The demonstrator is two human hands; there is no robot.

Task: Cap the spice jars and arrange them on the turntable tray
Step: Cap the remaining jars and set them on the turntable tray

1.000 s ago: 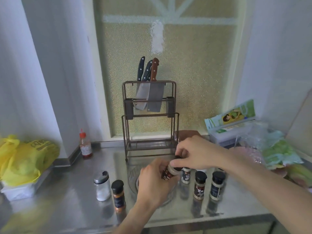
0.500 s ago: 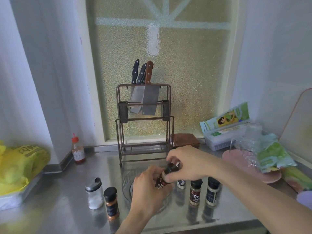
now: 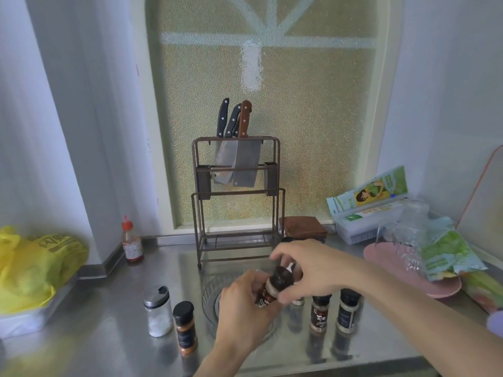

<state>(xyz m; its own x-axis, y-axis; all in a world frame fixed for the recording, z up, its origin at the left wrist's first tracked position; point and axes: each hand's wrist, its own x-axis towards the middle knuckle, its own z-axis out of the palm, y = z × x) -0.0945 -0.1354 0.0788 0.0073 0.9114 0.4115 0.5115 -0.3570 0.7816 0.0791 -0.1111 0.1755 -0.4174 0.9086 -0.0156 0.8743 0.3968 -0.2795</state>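
Our right fingers (image 3: 283, 296) curl over the black cap (image 3: 281, 277), pinching it; we judge it mid-twist onto the jar (image 3: 268, 292). Left hand (image 3: 239, 303) wraps the jar body, tilted toward us, probably to steady it against the turning. Right hand (image 3: 307, 270) arches above. Jar held over the clear tray (image 3: 209, 295), not resting on it. Three capped jars stand just right of the tray; an orange jar (image 3: 185, 327) and shaker (image 3: 158, 311) stand left on the counter (image 3: 109, 346), apparently awaiting placement.
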